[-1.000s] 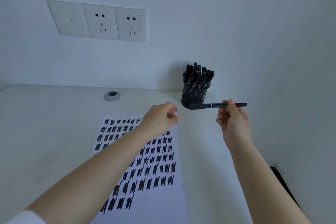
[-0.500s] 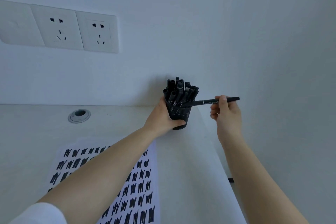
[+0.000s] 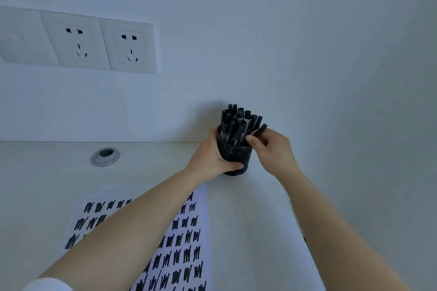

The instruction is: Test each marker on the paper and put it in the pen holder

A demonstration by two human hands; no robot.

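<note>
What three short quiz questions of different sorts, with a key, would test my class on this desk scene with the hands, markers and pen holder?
1. True or false: the left hand grips the pen holder.
2. Multiple choice: the marker held by the right hand is (A) lying on the paper, (B) at the holder's rim among the other markers, (C) resting in the desk grommet.
3. Fill in: the paper is covered with black ____.

Key: 1 true; 2 B; 3 scribbles.
</note>
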